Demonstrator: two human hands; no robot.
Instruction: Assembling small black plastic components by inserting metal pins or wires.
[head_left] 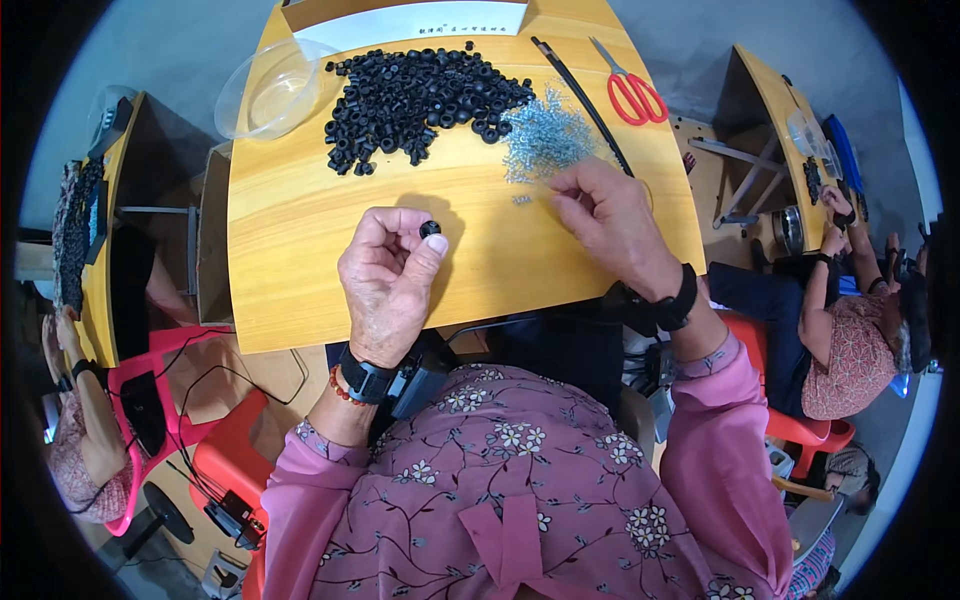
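Observation:
Between the thumb and fingers of my left hand (383, 270) is a small round black plastic cap (430, 229), held just above the table. My right hand (618, 228) hovers at the near edge of a heap of small silvery screws (545, 137). Its thumb and fingertips are brought together, and whatever may be between them is too small to make out. A few loose screws (521, 200) lie beside those fingertips. Beyond my left hand spreads a large pile of similar black caps (415, 100), which touches the screws on its right side.
Red-handled scissors (636, 97) and a long thin black rod (585, 105) lie at the right of the wooden table (300, 290). A clear plastic bowl (238, 105) stands at the far left, and a white box (410, 28) at the back. Other people sit at tables on both sides.

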